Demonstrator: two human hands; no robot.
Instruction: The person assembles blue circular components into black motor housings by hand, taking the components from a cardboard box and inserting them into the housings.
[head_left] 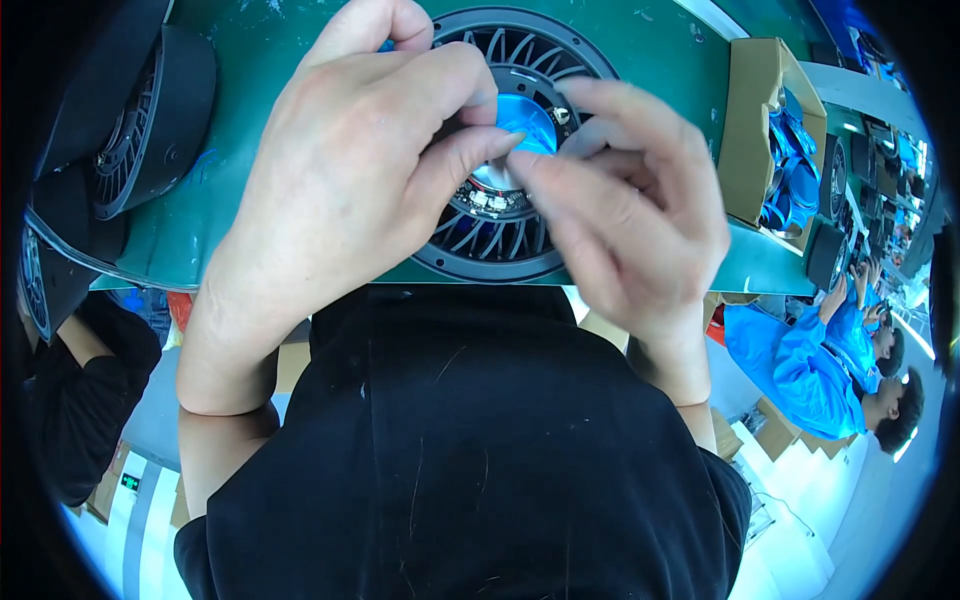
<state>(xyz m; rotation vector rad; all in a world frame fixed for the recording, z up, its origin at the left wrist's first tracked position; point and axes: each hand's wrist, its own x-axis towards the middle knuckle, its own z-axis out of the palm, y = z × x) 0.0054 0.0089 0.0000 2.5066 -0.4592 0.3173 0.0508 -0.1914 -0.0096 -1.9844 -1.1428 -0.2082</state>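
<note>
A black round fan-like housing with curved ribs lies on the green table in front of me. In its hub sits a ring-shaped circuit board with small white connectors, and a shiny blue round piece shows at the centre. Over the left part of the hub is my left hand, closed, its thumb tip at the blue piece's edge; what its fingers pinch is hidden. My right hand is at the hub's right side, one fingertip close to my left thumb. Motion blurs its fingers, so its grip is unclear.
A cardboard box of shiny blue pieces stands to the right. More black round housings stand at the left, on the green table. Beyond the right edge, people in blue sit at work; another person's dark sleeve shows at left.
</note>
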